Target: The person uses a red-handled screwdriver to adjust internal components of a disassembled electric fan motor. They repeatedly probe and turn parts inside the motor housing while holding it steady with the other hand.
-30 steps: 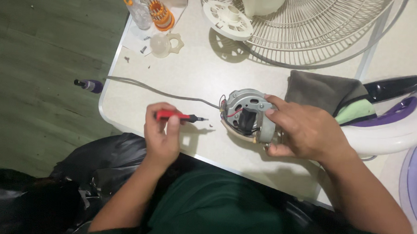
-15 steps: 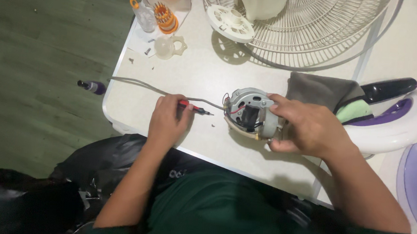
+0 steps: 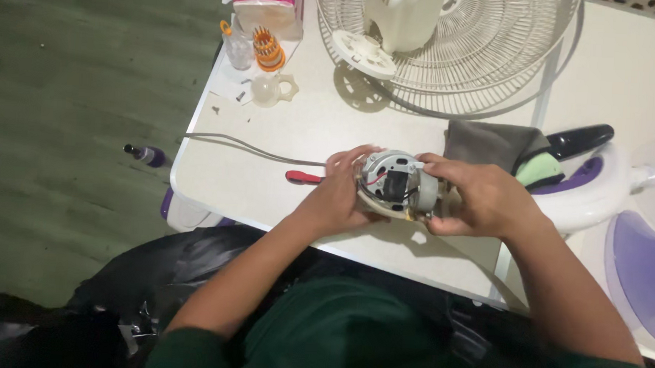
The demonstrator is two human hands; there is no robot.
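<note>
Now the left hand (image 3: 340, 195) has closed in from the left: a second ago it held the red-handled screwdriver (image 3: 303, 177) clear of the motor, tip now hidden under the fingers at the housing edge. Fan motor (image 3: 397, 184) sits on the white table (image 3: 267, 180), clamped from the right by the right hand (image 3: 478, 198), fingers wrapped round it. Looks like tool-on-motor contact, screw work.

A white fan grille (image 3: 456, 55) lies at the surface's (image 3: 297, 182) far edge, with a small clear bottle (image 3: 237, 48) and orange rings (image 3: 267, 49) near its far left corner. A grey cloth (image 3: 489, 145) lies toward the right edge, and a small dark bottle (image 3: 144, 154) lies on the floor (image 3: 61, 77).
</note>
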